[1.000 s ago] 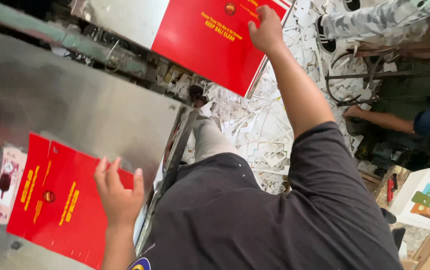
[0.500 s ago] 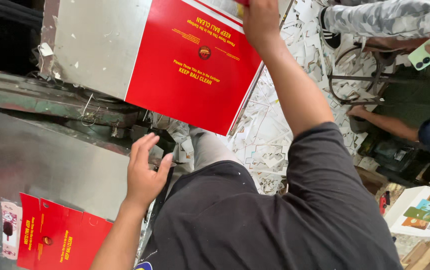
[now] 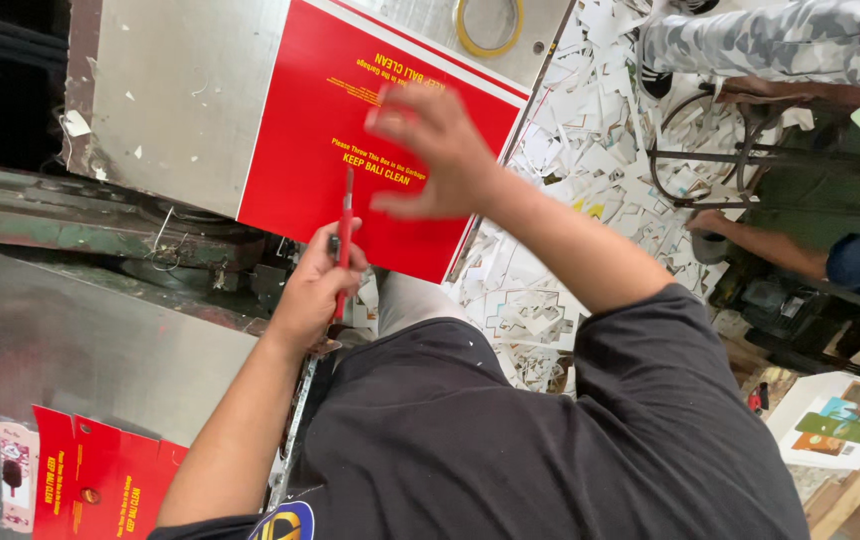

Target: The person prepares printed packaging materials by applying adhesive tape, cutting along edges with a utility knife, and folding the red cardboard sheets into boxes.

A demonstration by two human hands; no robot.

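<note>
The left hand is raised ahead of the chest on a bare forearm, fingers curled closed around a thin red stick-shaped tool that stands upright in the grip. The right hand hovers higher up, blurred, fingers loosely bent and spread, holding nothing, its bare forearm running back to a dark sleeve.

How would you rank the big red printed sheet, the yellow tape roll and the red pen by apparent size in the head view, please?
1. Red printed sheet, by far the largest.
2. Red pen in the left hand.
3. Yellow tape roll.
Pen and roll look close in extent, and the pen is nearer, so unsure.
</note>
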